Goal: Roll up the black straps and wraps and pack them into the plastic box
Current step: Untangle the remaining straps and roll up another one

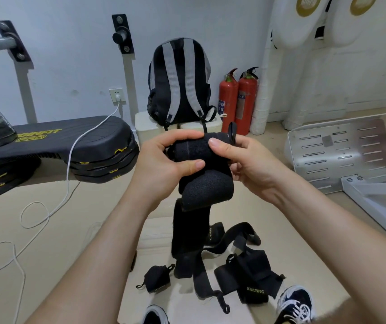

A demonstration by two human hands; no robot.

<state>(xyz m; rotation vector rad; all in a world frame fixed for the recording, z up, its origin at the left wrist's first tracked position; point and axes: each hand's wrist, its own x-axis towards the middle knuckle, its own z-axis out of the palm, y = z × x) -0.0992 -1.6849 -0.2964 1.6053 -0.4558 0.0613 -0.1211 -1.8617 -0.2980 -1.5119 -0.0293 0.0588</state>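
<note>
Both hands hold a black wrap point(201, 164) at chest height, its top end partly rolled into a tight cylinder. My left hand point(164, 160) grips the roll's left end, thumb pressed on the front. My right hand point(241, 157) pinches its right end, where a small loop sticks up. The wrap's loose tail hangs down to the floor. Below lie more black straps point(224, 242), a wrap marked XUEYING point(252, 288) and a small rolled wrap point(158, 278), all on a pale mat point(159, 232). No plastic box is in view.
A black and grey backpack point(180, 83) stands on a white block by the far wall, with two red fire extinguishers point(238, 101) to its right. A black step platform point(70, 146) and white charging cable point(47, 213) lie left. A white metal plate point(341, 153) sits right. My shoes point(294, 302) are below.
</note>
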